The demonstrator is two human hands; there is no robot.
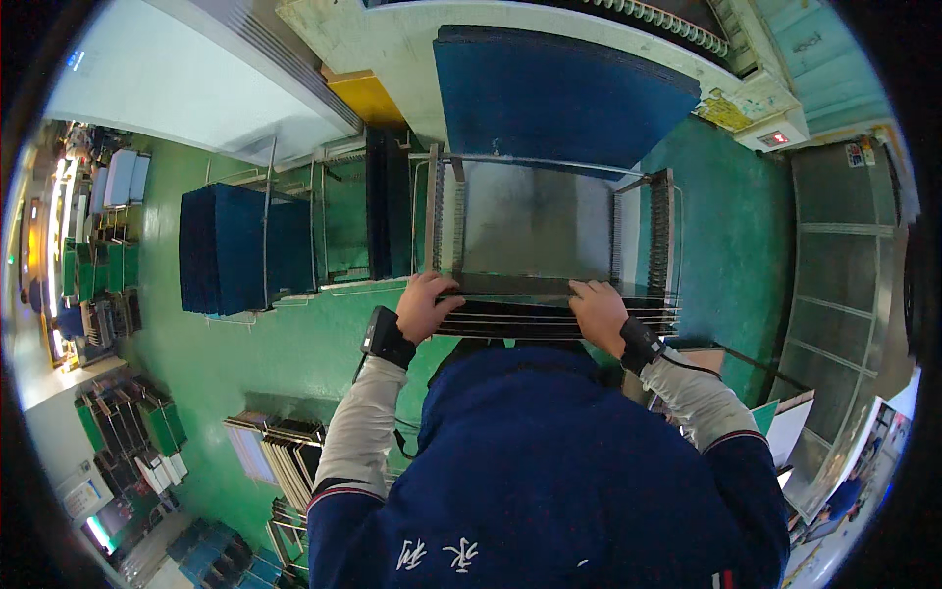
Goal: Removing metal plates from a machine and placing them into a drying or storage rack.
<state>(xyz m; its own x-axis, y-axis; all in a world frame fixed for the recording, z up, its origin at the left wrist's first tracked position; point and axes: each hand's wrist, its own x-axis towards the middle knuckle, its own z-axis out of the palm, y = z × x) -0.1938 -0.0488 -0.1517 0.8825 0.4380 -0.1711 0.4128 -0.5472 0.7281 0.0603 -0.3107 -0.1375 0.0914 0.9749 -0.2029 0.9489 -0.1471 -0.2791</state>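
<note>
In front of my body stands a metal rack (670, 211) with toothed, comb-like side rails. A thin dark panel (515, 286) spans its near end, with several more thin sheets (520, 321) slotted upright behind one another closer to me. My left hand (428, 306) is closed over the panel's top edge near the left rail. Toward the right rail, my right hand (600, 316) pinches the same edge, fingertips on the far face. Whether the panel is fully seated in its slots cannot be seen.
Beyond the rack a large blue board (559, 98) leans near a pale machine (412, 39). Left of me, another wire rack holds blue boards (224, 245). Pale panels (294, 461) stand low at left. A grey metal frame (842, 265) is on the right. The floor (245, 353) is green.
</note>
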